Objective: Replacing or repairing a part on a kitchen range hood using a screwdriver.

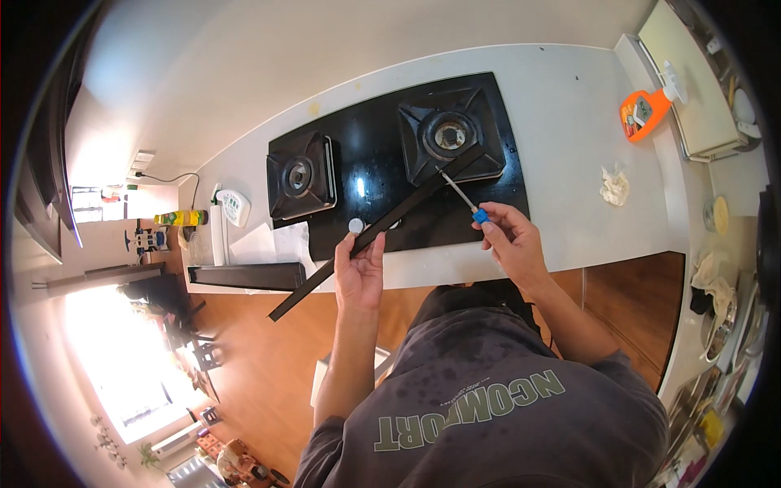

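A long, narrow black strip [376, 233] slants across the front of the black gas hob [370, 154]. My left hand [359, 272] is closed around the strip near its middle. In my right hand [512, 240] is a screwdriver [481, 215] with a blue handle, pinched between thumb and fingers. Its metal shaft points away and to the left, and the tip meets the strip's far part or lies right beside it. Behind the strip's far end stands the right burner [450, 135]; the left burner [299, 174] is farther left. A silver knob [356, 225] shows just beyond my left fingers.
A black tray-like piece [246, 276] lies at the counter's front left, beside white paper [285, 242] and a white spray bottle [234, 206]. At the right are an orange spray bottle [644, 115] and a crumpled white cloth or tissue [614, 187]. The pale counter [569, 220] has a front edge close to me.
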`<state>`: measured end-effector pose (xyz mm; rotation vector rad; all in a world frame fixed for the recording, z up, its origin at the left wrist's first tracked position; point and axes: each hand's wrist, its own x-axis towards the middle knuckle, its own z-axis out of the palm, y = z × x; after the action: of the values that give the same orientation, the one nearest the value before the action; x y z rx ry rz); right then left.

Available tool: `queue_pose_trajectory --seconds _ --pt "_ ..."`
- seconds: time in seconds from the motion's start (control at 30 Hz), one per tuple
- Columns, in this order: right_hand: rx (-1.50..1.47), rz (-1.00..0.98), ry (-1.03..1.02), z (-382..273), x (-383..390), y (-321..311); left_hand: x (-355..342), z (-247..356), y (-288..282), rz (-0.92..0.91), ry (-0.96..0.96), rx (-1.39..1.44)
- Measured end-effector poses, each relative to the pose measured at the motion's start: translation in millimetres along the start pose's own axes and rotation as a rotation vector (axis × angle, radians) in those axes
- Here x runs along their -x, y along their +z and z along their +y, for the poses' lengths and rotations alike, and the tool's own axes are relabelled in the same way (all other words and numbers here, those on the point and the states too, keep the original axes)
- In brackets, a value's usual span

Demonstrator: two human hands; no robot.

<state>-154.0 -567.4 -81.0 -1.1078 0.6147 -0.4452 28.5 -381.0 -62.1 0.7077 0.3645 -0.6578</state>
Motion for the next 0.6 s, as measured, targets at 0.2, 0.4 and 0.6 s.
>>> queue_pose_trajectory --seconds 0.2,0.4,0.6 --pt "0.080 0.028 -0.060 -0.9 1.2 0.6 1.2 -0.9 4.5 -0.002 0.007 -0.026" --pt "0.103 0.048 -0.084 2.4 -0.7 2.2 -1.4 -1.0 3.9 0.001 0.016 -0.049" --pt "-0.095 0.063 0.090 -4.3 -5.7 4.1 -8.3 2.6 3.7 -0.016 0.010 -0.061"
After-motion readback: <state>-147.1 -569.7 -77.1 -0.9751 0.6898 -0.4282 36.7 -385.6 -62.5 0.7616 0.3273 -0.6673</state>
